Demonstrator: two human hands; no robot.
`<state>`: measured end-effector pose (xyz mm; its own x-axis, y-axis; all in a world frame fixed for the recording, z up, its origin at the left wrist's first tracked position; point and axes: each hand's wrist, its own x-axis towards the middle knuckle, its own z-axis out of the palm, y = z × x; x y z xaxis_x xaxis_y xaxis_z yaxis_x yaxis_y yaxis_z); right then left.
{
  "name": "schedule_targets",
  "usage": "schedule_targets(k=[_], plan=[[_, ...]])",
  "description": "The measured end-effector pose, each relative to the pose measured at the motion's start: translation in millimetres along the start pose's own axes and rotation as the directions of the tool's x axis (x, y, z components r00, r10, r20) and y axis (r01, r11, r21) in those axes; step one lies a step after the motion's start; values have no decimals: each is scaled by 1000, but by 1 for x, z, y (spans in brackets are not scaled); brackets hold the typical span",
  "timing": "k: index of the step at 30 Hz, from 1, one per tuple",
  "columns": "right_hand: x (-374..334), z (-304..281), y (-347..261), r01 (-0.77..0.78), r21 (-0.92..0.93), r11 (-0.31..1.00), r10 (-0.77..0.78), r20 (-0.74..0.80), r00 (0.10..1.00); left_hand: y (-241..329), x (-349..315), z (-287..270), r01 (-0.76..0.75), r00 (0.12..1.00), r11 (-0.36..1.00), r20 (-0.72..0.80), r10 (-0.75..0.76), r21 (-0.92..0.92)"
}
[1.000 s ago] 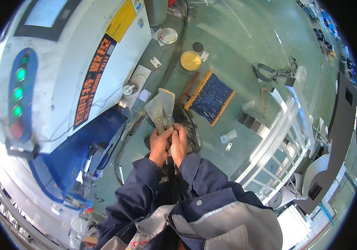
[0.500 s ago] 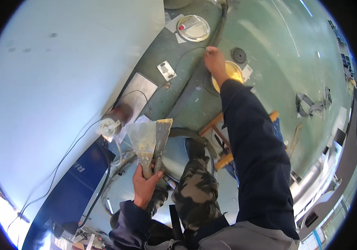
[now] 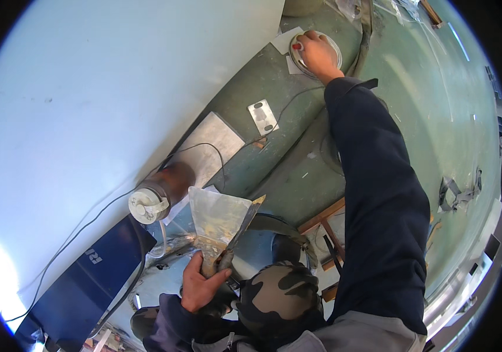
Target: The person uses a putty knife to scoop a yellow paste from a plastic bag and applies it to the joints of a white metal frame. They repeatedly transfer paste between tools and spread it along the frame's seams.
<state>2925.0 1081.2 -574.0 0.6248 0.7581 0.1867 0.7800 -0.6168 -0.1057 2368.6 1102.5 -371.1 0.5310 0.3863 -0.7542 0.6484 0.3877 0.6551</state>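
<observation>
My left hand (image 3: 199, 286) is closed round the handles of two putty knives. One has a wide, pale blade (image 3: 218, 212) smeared with yellowish filler; the other is a darker blade (image 3: 245, 226) beside it, its edge crusted. Far ahead, my right arm stretches over a round metal lid (image 3: 338, 54). There my right hand (image 3: 321, 57) closes over a small tube, whose red cap (image 3: 298, 46) pokes out at the left of the fingers. The rest of the tube is hidden under the hand.
A brown bottle (image 3: 174, 179) with a white lid stands at the left by a metal sheet (image 3: 213, 144). A slotted plate (image 3: 262, 117) lies beyond. A dark cable (image 3: 92, 217) crosses the pale panel. A wooden frame (image 3: 321, 218) stands near my knee; grey straps (image 3: 460, 192) lie right.
My right hand has moved forward from above the yellow tub to the lid and taken hold of the tube. The tub is now hidden behind my sleeve. My left hand keeps the putty knives.
</observation>
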Motion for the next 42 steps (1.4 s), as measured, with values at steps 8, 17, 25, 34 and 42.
schedule_targets(k=[8,17,25,34,42], plan=[[-78,-71,-105,160,151,976,-220,682,697,14,10,12,5,1000,997,11,-4,-83],[-1,-43,-2,-473,208,856,394,330,858,2,15,12,0,1000,999,-3,0,-50],[17,24,80,-596,77,799,544,331,771,6,14,13,-32,999,999,-2,32,-1],[12,20,6,-550,248,797,359,538,763,13,10,16,-2,1000,1000,16,2,-17],[-10,12,-50,-373,379,847,158,489,858,1,7,10,15,1000,1000,10,-15,-24]])
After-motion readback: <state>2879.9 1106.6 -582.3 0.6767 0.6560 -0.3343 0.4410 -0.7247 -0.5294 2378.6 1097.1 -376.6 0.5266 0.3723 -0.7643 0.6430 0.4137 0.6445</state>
